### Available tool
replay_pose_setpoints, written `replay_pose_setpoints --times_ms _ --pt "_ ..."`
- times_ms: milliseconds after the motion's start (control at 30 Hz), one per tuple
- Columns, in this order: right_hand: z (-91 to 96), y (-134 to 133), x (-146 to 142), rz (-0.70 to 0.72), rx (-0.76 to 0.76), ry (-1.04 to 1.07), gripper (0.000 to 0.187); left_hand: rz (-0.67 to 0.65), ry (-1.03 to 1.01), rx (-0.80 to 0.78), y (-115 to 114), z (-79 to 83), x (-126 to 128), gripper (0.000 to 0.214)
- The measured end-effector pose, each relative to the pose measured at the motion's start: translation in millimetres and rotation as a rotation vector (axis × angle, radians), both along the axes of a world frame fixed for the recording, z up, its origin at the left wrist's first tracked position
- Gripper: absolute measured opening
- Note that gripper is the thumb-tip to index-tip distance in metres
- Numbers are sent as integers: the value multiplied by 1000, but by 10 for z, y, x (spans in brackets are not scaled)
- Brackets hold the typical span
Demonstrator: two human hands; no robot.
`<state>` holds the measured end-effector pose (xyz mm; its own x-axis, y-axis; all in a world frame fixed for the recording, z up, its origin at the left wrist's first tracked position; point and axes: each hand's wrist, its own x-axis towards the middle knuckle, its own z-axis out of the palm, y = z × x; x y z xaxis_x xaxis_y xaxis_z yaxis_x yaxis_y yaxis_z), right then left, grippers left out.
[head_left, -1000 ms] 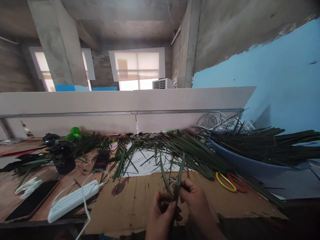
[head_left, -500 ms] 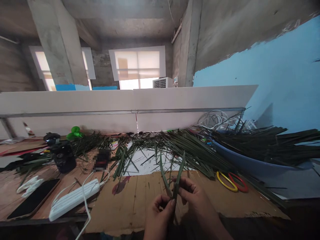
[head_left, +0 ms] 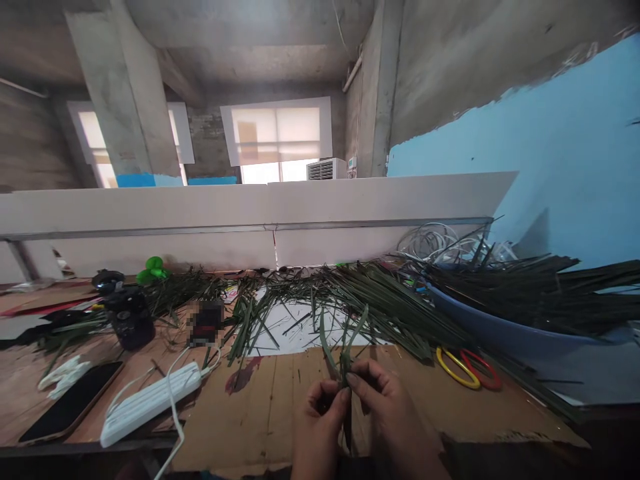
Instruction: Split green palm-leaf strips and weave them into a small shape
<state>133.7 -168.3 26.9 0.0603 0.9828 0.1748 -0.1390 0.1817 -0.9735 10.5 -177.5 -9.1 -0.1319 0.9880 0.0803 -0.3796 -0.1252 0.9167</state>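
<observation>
Gripping some green leaf strips (head_left: 345, 365) over the cardboard (head_left: 240, 427), we work with our left hand (head_left: 320, 410) and right hand (head_left: 383, 393) close together. The left pinches low, thumb and forefinger clamped on the strips, its other fingers curled in. The right is just beside it, thumb and fingertips closed on the strips a little higher up. Two slim ends rise from our grip, spread apart in a V, and a darker end hangs down between the hands. We cannot quite tell how the strips cross where we hold them, as that spot is small and dark.

Beyond the cardboard we have a white sheet (head_left: 283, 333) strewn with leaf scraps, and a long heap of leaves (head_left: 385, 300) beside it. To our right, a yellow loop (head_left: 470, 385) and a red loop (head_left: 495, 384) lie next to each other; past them stands a blue basin (head_left: 530, 340), dark leaves (head_left: 515, 293) piled above its rim. To our left, on the table (head_left: 20, 383), are a white power strip (head_left: 150, 400) with a cable (head_left: 173, 407) across it, a black phone (head_left: 73, 403), something white and crumpled (head_left: 65, 377), and a dark container (head_left: 129, 320).
</observation>
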Motion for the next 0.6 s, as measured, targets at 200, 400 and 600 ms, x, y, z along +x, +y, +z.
replay_pose_setpoints --times_ms 200,400,600 --pt "-43 -19 -18 -17 40 19 26 -68 19 0 -50 30 -29 48" --pt "13 -21 48 -46 57 -13 34 -85 16 -3 -61 -23 -40 49" --pt "187 -6 167 -184 337 -335 23 -62 129 40 -117 -5 -45 50"
